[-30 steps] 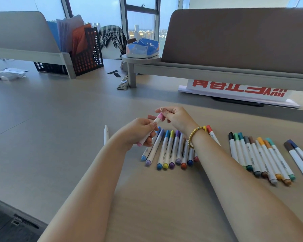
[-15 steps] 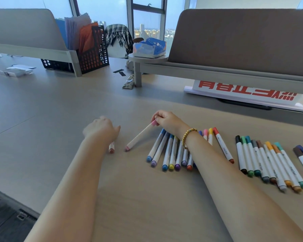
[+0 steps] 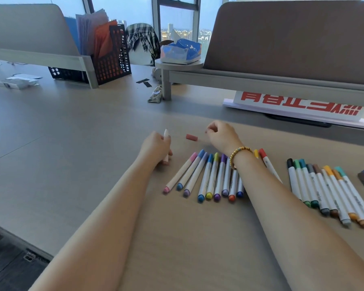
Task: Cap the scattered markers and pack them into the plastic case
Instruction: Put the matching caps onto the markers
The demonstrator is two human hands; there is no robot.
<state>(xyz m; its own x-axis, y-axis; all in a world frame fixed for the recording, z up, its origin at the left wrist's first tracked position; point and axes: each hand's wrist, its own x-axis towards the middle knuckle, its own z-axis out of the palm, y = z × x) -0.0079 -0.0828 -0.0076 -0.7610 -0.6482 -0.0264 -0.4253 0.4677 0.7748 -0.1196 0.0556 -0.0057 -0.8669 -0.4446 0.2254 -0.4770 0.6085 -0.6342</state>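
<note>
Right now the left hand is gripping an uncapped pale marker, fingers curled round its barrel, its bare tip pointing up and away from the person. Just to the right of that marker a loose reddish cap is lying on the desk, and beyond the cap the right hand is hovering with its fingers curled; whether it is pinching anything I cannot tell. A beaded bracelet is sitting on that wrist. Nearer the person than the cap, a row of capped markers is lying side by side, the pink one leftmost. Well to the right of the cap a second row of markers is lying on the desk. No case is showing.
</note>
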